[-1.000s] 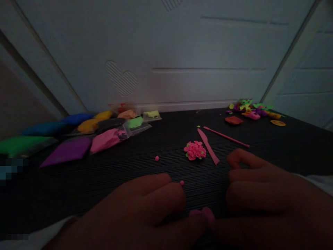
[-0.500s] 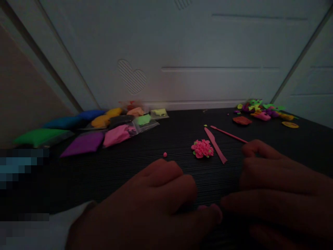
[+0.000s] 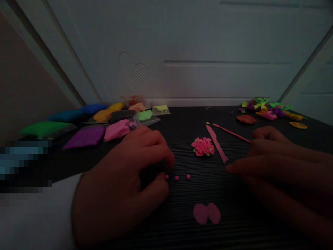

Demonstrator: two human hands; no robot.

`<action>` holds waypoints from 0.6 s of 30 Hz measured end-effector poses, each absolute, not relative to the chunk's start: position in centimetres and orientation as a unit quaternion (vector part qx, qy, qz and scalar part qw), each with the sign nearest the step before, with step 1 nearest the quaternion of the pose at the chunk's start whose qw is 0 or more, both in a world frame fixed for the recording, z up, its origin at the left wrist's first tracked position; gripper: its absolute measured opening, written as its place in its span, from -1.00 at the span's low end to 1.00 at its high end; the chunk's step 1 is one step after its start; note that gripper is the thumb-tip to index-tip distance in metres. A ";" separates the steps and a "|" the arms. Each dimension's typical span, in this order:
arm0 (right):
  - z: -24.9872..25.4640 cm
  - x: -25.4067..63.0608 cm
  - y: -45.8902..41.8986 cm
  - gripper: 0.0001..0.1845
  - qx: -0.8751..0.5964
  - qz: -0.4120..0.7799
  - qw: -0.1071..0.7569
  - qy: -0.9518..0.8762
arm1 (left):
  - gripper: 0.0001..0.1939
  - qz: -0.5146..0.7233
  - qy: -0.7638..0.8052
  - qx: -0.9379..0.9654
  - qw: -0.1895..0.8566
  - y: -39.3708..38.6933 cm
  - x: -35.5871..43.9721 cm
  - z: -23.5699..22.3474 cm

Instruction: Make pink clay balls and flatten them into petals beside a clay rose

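Observation:
My left hand [image 3: 125, 184] is at the left, palm down, with thumb and index finger curved and slightly apart. Its thumb tip is close to a small pink ball [image 3: 167, 177], partly hidden; whether they touch I cannot tell. Two more pink clay balls [image 3: 188, 177] lie just to the right. Nearer to me are two flat pink discs [image 3: 214, 213], side by side and roughly touching. At the right, my right hand [image 3: 283, 170] rests with index finger stretched out and nothing visible in it. Beyond lies a pink clay flower cluster [image 3: 203, 146] with green bits.
A pink clay knife [image 3: 217, 144] and a thin pink stick tool [image 3: 231, 133] lie near my right hand. Bags of coloured clay, including a purple one [image 3: 84, 137], line the left. Colourful clay pieces [image 3: 267, 114] and a red lump [image 3: 246, 119] are at the back right.
My left hand has moved left and away from me, its fingers opening and uncovering the two pink discs and small balls. My right hand has shifted slightly right, and the view has shifted a little.

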State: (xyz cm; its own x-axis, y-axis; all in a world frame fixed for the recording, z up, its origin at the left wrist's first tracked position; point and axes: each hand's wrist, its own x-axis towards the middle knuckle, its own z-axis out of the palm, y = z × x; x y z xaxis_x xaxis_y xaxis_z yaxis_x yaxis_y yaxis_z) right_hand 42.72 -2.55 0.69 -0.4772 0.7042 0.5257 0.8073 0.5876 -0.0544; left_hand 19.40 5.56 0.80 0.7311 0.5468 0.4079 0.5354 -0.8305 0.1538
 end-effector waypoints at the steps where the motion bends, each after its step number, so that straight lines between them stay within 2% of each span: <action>1: 0.7 42.8 -2.6 -0.77 -0.448 -0.098 0.253 -0.851 | -0.86 0.219 0.289 0.932 0.010 5.3 19.6 0.8; 7: 1.1 42.8 -2.8 -0.74 -0.461 0.002 0.285 -0.840 | -0.90 0.196 0.274 0.941 -0.025 4.5 20.1 0.7; 10: 1.1 42.8 -2.8 -0.72 -0.459 0.013 0.289 -0.840 | -0.90 0.194 0.264 0.945 -0.022 4.8 20.0 0.6; 18: 0.5 42.9 -3.0 -0.73 -0.439 -0.071 0.278 -0.852 | -0.91 0.232 0.267 0.936 -0.005 4.6 20.0 0.9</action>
State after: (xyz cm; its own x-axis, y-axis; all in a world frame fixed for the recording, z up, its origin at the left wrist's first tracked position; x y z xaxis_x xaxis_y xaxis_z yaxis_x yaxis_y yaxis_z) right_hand 42.94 -2.96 0.50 -0.4603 0.7085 0.5349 0.7872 0.6043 -0.1231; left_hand 20.02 4.55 0.94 0.7504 0.4967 0.4362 0.5017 -0.8576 0.1133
